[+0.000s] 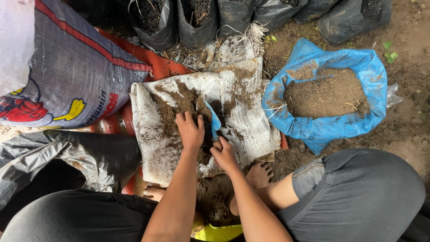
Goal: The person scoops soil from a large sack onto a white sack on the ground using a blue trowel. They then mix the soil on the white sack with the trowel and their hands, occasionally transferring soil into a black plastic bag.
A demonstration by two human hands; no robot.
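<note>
Far left: grey woven sack (67,67) with red stripe, lying full; below it a crumpled black plastic sheet (76,157). Centre: white woven sack (246,116) spread flat on the ground, loose soil (172,112) heaped on it. Left hand (190,130) lies palm-down on the soil, fingers slightly spread and curled into the pile. Right hand (224,154) is wrapped closed round the handle of a blue trowel (214,121), blade tip sunk in the soil just beside the left fingers. Right: blue sack (322,98), mouth rolled open, holding lighter brown fill. Top edge: row of black grow bags (197,22), filled with dark soil.

Judgement: to scoop cleanly, keep the blade low and flat against the cloth, let the left hand dam soil onto it, and keep those fingers clear of the edge.
</note>
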